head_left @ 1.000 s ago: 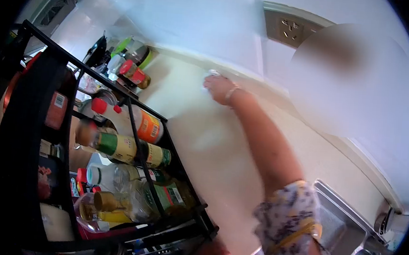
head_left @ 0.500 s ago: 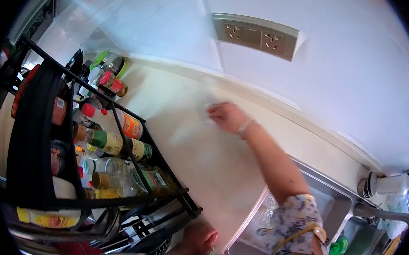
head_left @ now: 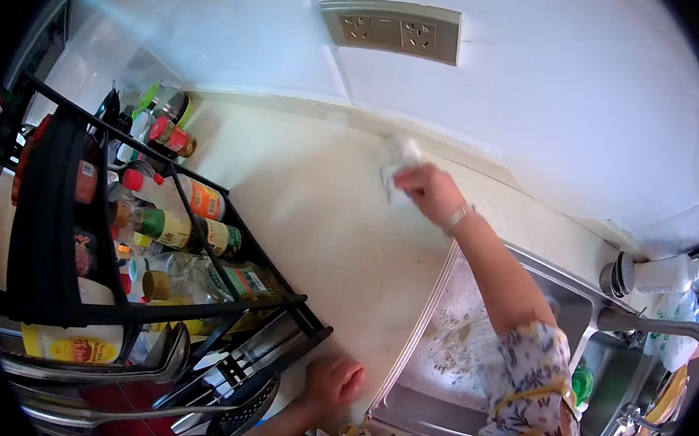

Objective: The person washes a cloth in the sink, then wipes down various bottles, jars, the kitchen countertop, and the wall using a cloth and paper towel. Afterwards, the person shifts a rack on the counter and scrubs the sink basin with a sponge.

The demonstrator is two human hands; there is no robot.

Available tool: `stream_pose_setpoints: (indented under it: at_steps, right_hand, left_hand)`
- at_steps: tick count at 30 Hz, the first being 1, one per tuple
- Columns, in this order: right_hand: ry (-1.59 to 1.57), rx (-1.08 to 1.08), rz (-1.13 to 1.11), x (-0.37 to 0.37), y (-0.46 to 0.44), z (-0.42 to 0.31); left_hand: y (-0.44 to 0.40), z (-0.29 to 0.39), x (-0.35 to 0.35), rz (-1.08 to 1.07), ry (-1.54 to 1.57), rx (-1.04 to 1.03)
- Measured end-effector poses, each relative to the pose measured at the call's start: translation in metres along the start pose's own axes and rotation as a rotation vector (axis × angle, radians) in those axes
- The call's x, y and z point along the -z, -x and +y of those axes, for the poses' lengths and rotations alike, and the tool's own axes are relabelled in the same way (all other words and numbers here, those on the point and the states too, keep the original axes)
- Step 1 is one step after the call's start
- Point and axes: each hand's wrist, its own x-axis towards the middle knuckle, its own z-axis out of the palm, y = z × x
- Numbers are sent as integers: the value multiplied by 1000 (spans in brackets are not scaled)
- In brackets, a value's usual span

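Observation:
My right hand (head_left: 430, 193) pinches a crumpled white cloth (head_left: 400, 166) against the pale countertop (head_left: 319, 191), close to the back wall. A band circles that wrist. Curled closed, my left hand (head_left: 334, 385) rests at the counter's front edge, between the black rack and the sink, with nothing visible in it. To the left, the black rack (head_left: 254, 248) holds bottles, among them one with a green and yellow label (head_left: 164, 226).
A steel sink (head_left: 433, 414) with foamy water lies on the right, with a faucet (head_left: 658, 325) beyond. Jars, one red-lidded (head_left: 170, 137), stand behind the rack. A socket panel (head_left: 391, 29) is on the wall. Knives and a perforated utensil hang at the rack's front.
My right hand has moved with the cloth over the counter, now nearer the sink. My left hand has come into view at the bottom. The view has shifted, showing more of the sink.

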Motion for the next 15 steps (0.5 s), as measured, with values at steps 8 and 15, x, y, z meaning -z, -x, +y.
stream_pose_setpoints:
  at_steps: [8,15]
  right_hand:
    - [24,127,-63,-69,45,-47]
    - [-152,-191,-5,-12,223,-105]
  left_hand:
    - [2,-1,-10,107,12,-51]
    - [3,2,-9,120,32,-35]
